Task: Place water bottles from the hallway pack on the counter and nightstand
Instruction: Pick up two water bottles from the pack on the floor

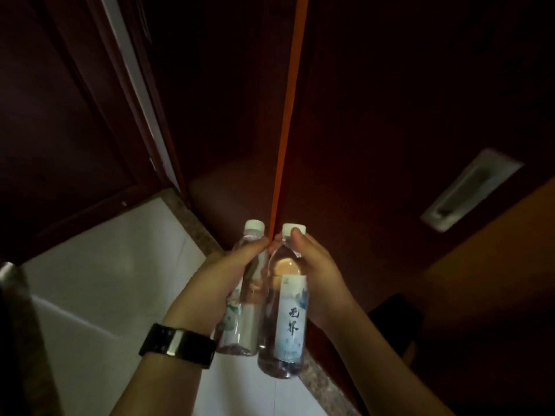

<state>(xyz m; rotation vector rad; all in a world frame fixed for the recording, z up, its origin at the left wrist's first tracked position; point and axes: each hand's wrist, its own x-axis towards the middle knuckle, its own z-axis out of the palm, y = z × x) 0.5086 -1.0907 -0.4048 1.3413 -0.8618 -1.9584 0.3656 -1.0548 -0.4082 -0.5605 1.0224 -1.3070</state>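
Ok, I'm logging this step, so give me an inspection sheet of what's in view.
Surface: pale tiled floor with a speckled stone border; no counter or nightstand seen.
Job's things: two clear water bottles, left bottle and right bottle, white caps on, held upright side by side.
Clutter: nothing seen.
Grippers: left hand grips one bottle; right hand grips the other.
Cables: nothing seen.
Surroundings: dark wooden door with a metal handle plate; dim light.
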